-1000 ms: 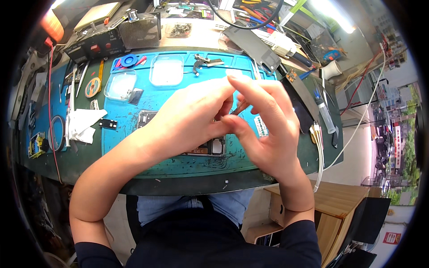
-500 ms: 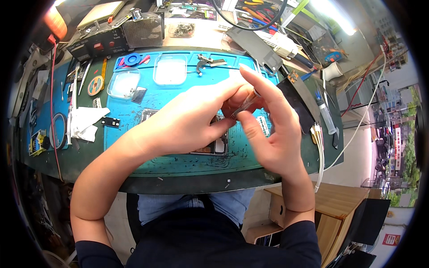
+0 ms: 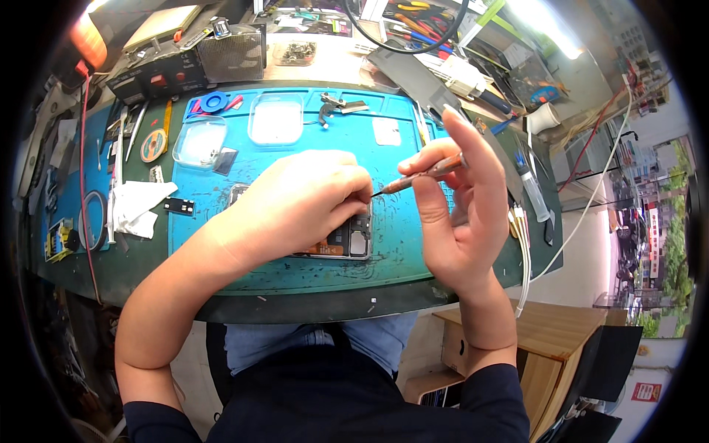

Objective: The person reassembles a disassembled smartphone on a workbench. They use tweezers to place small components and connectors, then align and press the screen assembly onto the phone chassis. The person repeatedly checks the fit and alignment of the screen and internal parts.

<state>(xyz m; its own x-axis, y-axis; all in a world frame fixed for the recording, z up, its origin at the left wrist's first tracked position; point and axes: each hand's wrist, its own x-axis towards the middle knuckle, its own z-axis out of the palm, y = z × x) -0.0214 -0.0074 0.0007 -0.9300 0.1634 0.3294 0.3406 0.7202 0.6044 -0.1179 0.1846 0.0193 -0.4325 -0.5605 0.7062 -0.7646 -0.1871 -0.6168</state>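
A small precision screwdriver (image 3: 425, 177) with a copper-brown handle is held in my right hand (image 3: 469, 210), its shaft pointing left. My left hand (image 3: 310, 196) is closed in a pinch right at the driver's thin tip; whatever those fingers hold is hidden. Under my left hand lies an opened phone (image 3: 347, 240), its inner parts showing at the lower right and the rest covered by hand and wrist. Both hands hover over the blue work mat (image 3: 317, 277).
Two clear plastic boxes (image 3: 275, 118) stand at the back of the mat, with a metal clamp-like piece (image 3: 330, 109) beside them. A white cloth (image 3: 136, 207) and a small black part (image 3: 179, 206) lie left. A syringe (image 3: 537, 193) and white cables (image 3: 523, 258) are at the right edge.
My right hand has moved right and turned, so the screwdriver now lies more level and in plain sight. My left hand has drawn back slightly left, its fingers closed near the tip.
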